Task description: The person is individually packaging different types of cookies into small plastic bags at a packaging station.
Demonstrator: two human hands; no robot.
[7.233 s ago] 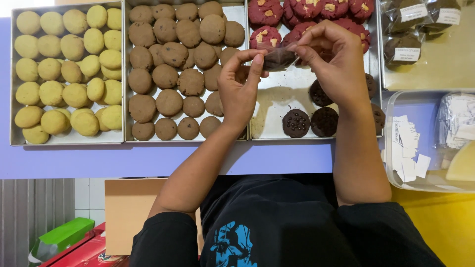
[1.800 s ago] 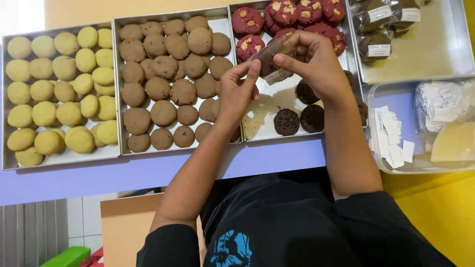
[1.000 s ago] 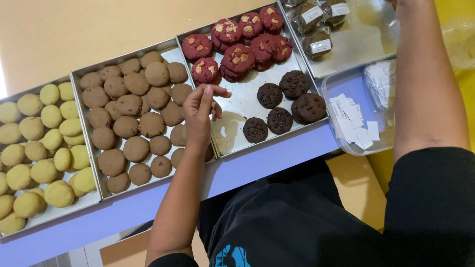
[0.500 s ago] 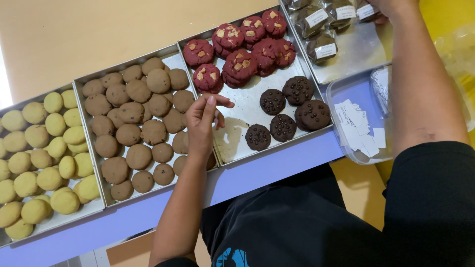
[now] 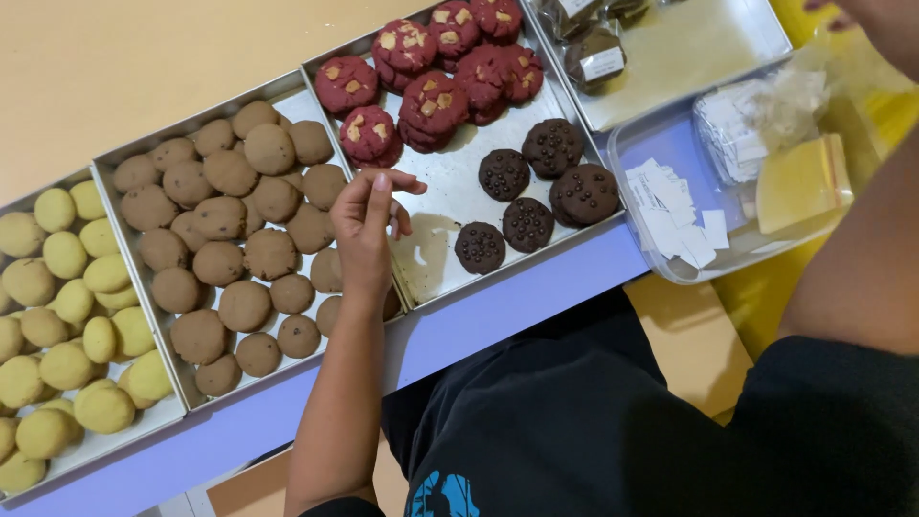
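Shifted left hand [image 5: 369, 225] hovers beside four dark cookies [image 5: 532, 191].

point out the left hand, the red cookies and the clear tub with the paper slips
left hand [image 5: 369, 225], head view, back of the hand
red cookies [image 5: 433, 98], head view, top of a middle cookie
clear tub [image 5: 639, 251], head view, its near left wall

Place: we take this for a small bakery packing station.
Trays: we see metal trays [image 5: 436, 278] of yellow cookies [image 5: 65, 254], brown cookies [image 5: 244, 304] and red cookies [image 5: 431, 101] side by side.
Packing signs: we see wrapped cookies [image 5: 593, 62] and a clear tub [image 5: 661, 263] of paper labels [image 5: 675, 215].
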